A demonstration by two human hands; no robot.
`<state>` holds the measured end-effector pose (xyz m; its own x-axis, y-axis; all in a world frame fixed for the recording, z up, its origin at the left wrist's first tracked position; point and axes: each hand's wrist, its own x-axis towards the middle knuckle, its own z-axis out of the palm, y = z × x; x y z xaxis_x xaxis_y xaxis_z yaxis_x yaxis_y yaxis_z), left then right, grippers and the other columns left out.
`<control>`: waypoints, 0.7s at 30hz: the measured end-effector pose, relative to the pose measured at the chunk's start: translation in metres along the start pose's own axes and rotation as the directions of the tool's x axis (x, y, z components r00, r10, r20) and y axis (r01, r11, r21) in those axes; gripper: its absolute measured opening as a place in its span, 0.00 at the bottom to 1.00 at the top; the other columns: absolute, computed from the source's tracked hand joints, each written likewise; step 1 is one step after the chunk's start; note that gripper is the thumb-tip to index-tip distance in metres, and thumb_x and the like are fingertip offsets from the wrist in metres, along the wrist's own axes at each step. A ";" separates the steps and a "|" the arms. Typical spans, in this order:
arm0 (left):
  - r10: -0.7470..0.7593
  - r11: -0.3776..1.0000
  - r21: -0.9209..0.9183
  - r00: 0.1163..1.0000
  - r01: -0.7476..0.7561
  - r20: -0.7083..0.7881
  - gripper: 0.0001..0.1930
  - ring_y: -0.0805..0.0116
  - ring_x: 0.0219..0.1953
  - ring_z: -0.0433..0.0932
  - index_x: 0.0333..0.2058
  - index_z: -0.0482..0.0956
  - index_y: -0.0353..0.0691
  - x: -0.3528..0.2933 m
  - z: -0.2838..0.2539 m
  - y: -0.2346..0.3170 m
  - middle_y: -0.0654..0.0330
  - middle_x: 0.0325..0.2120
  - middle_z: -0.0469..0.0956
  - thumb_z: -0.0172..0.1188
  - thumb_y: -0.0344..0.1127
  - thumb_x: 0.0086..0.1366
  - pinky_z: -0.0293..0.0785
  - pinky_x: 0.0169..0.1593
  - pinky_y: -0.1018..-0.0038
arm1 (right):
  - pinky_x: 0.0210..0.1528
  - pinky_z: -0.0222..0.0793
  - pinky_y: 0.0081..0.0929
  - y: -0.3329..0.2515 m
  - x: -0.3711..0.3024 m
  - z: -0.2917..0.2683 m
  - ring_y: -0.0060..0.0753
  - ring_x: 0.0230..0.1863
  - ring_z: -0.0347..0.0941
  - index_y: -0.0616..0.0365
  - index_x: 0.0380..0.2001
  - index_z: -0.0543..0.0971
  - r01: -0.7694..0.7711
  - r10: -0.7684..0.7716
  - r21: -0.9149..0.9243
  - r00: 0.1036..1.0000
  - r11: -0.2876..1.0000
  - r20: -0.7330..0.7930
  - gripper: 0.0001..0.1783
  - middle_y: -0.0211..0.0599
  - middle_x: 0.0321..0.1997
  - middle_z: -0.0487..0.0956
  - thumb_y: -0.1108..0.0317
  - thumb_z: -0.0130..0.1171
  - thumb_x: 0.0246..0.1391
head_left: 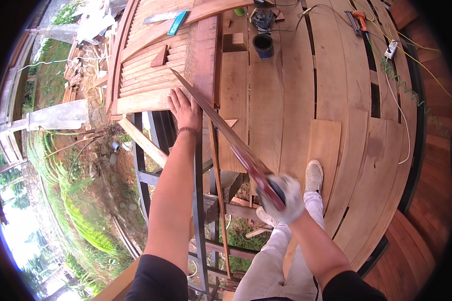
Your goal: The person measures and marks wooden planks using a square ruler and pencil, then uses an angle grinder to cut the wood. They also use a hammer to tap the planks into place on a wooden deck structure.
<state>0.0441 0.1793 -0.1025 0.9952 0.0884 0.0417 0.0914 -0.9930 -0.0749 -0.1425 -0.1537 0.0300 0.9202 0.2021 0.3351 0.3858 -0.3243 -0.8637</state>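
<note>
My right hand (282, 199), in a pale work glove, is closed round the lower end of what looks like a handsaw (216, 122). Its long tapered blade slants up and left, the point lying over the slatted wooden panel (153, 104). Bare and wearing a beaded bracelet, my left hand (187, 113) lies with fingers stretched out on the panel's near edge, just left of the blade. A small wooden wedge (159, 56) rests on the slats. Farther up are a long board (191, 21) and a try square (177, 23) with a teal stock.
My shoes stand on a plank deck (296, 90) with gaps; a dark metal frame (198, 200) and an opening are beside them. A black bucket (262, 46), gloves (262, 21), an orange nail gun (359, 21), hoses and a white power strip (390, 49) lie farther off. Ferns (75, 210) grow below left.
</note>
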 end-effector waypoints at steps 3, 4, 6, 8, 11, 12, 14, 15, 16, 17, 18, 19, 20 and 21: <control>0.018 0.995 -0.103 1.000 -0.018 -0.003 0.35 0.44 0.72 0.33 0.68 0.45 0.30 0.004 0.002 0.004 0.43 0.70 0.38 0.38 0.49 0.72 0.32 0.73 0.59 | 0.34 0.73 0.38 0.006 0.014 0.010 0.42 0.29 0.77 0.59 0.36 0.77 -0.029 0.030 0.052 0.999 0.998 -0.024 0.16 0.39 0.33 0.79 0.75 0.66 0.40; 0.004 0.992 -0.128 1.000 -0.005 -0.002 0.35 0.44 0.72 0.33 0.68 0.45 0.30 0.002 0.003 0.001 0.43 0.70 0.38 0.38 0.49 0.72 0.32 0.73 0.59 | 0.34 0.73 0.38 0.003 0.011 0.012 0.42 0.30 0.77 0.59 0.36 0.77 -0.042 0.044 0.071 0.999 0.997 -0.027 0.17 0.39 0.33 0.79 0.75 0.66 0.40; -0.006 0.995 -0.103 1.000 0.005 -0.011 0.35 0.44 0.72 0.33 0.68 0.45 0.30 -0.002 0.004 -0.004 0.43 0.70 0.38 0.38 0.49 0.72 0.32 0.73 0.59 | 0.32 0.75 0.38 -0.010 -0.041 -0.012 0.44 0.30 0.76 0.57 0.38 0.77 -0.079 0.080 0.021 0.997 0.997 -0.019 0.20 0.36 0.32 0.79 0.73 0.68 0.36; -0.009 1.000 -0.026 1.000 0.008 -0.015 0.35 0.44 0.72 0.33 0.68 0.45 0.29 0.001 0.002 -0.002 0.43 0.70 0.39 0.37 0.49 0.72 0.31 0.73 0.60 | 0.30 0.75 0.37 -0.012 -0.064 -0.031 0.43 0.30 0.76 0.56 0.39 0.77 -0.059 0.059 -0.004 0.993 0.998 0.105 0.21 0.37 0.33 0.80 0.74 0.69 0.35; -0.002 1.000 -0.001 1.000 0.002 -0.003 0.34 0.45 0.72 0.33 0.68 0.45 0.28 0.002 -0.001 0.005 0.42 0.70 0.39 0.36 0.48 0.72 0.30 0.73 0.60 | 0.32 0.74 0.39 -0.009 -0.037 -0.017 0.44 0.30 0.76 0.57 0.38 0.77 -0.050 0.050 -0.018 0.999 0.999 0.002 0.20 0.39 0.34 0.80 0.73 0.68 0.37; 0.001 0.994 -0.109 1.000 -0.002 -0.011 0.34 0.45 0.72 0.33 0.68 0.45 0.28 0.002 -0.002 0.009 0.42 0.70 0.39 0.36 0.48 0.72 0.30 0.73 0.60 | 0.30 0.73 0.37 -0.001 -0.012 -0.003 0.44 0.27 0.76 0.58 0.38 0.77 -0.040 0.041 0.017 0.999 0.999 -0.021 0.20 0.39 0.32 0.79 0.75 0.68 0.37; 0.005 0.984 -0.180 1.000 -0.009 -0.022 0.35 0.46 0.72 0.32 0.68 0.45 0.28 0.006 -0.004 0.009 0.41 0.70 0.39 0.35 0.49 0.72 0.29 0.73 0.60 | 0.28 0.73 0.36 0.006 0.007 0.005 0.45 0.25 0.76 0.59 0.37 0.76 -0.028 0.030 0.063 0.999 0.998 -0.038 0.20 0.40 0.30 0.79 0.78 0.68 0.37; 0.009 0.989 -0.148 1.000 -0.012 -0.015 0.35 0.46 0.72 0.32 0.68 0.45 0.28 0.007 -0.005 0.006 0.41 0.70 0.39 0.35 0.49 0.72 0.29 0.73 0.60 | 0.28 0.73 0.36 0.003 0.009 0.003 0.44 0.25 0.76 0.59 0.37 0.76 -0.037 0.039 0.071 0.999 0.997 -0.025 0.19 0.39 0.30 0.79 0.78 0.67 0.37; 0.014 0.993 -0.118 1.000 -0.015 -0.008 0.35 0.47 0.73 0.32 0.68 0.45 0.27 0.006 -0.005 0.005 0.41 0.70 0.39 0.35 0.49 0.73 0.28 0.73 0.60 | 0.28 0.73 0.37 0.001 0.009 0.003 0.44 0.26 0.76 0.59 0.37 0.76 -0.046 0.047 0.077 0.999 0.996 -0.013 0.19 0.39 0.31 0.79 0.78 0.67 0.37; -0.012 0.984 -0.176 1.000 0.014 0.011 0.35 0.47 0.73 0.31 0.68 0.44 0.28 0.001 -0.004 0.004 0.42 0.70 0.38 0.35 0.49 0.72 0.29 0.73 0.60 | 0.35 0.74 0.39 -0.001 -0.017 -0.005 0.49 0.31 0.76 0.56 0.38 0.77 -0.070 0.072 -0.029 0.996 0.997 0.050 0.19 0.39 0.35 0.80 0.71 0.66 0.38; -0.012 0.994 -0.104 1.000 0.014 0.024 0.35 0.46 0.73 0.31 0.68 0.44 0.28 -0.001 -0.004 0.001 0.42 0.70 0.38 0.35 0.49 0.72 0.29 0.73 0.60 | 0.35 0.74 0.39 -0.006 -0.039 -0.017 0.49 0.31 0.76 0.56 0.38 0.77 -0.060 0.063 -0.039 0.994 0.997 0.087 0.19 0.39 0.35 0.80 0.71 0.66 0.38; -0.022 0.999 -0.026 0.999 0.023 0.035 0.35 0.46 0.73 0.31 0.68 0.44 0.28 -0.004 -0.003 -0.006 0.42 0.70 0.38 0.35 0.48 0.72 0.30 0.73 0.60 | 0.35 0.74 0.39 -0.010 -0.058 -0.029 0.48 0.31 0.76 0.56 0.38 0.78 -0.043 0.048 -0.042 0.990 0.998 0.129 0.19 0.39 0.35 0.80 0.71 0.66 0.37; -0.024 0.999 0.048 0.999 0.022 0.043 0.35 0.46 0.73 0.31 0.68 0.44 0.28 -0.004 -0.003 -0.007 0.42 0.70 0.38 0.35 0.48 0.72 0.30 0.73 0.60 | 0.35 0.74 0.38 -0.009 -0.065 -0.034 0.47 0.31 0.76 0.56 0.38 0.78 -0.027 0.034 -0.050 0.986 0.998 0.163 0.19 0.38 0.35 0.80 0.72 0.66 0.37; -0.022 0.995 -0.096 1.000 0.023 0.008 0.35 0.45 0.72 0.31 0.68 0.44 0.28 -0.003 -0.003 -0.003 0.42 0.70 0.38 0.35 0.48 0.72 0.30 0.73 0.60 | 0.34 0.74 0.38 -0.005 -0.056 -0.030 0.47 0.30 0.76 0.56 0.38 0.78 0.000 0.005 -0.042 0.994 0.999 0.110 0.19 0.38 0.35 0.80 0.72 0.66 0.37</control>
<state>0.0409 0.1817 -0.0997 0.9932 0.1110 0.0355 0.1103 -0.9936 0.0225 -0.1936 -0.1912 0.0273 0.9092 0.3011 0.2875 0.3880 -0.3627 -0.8473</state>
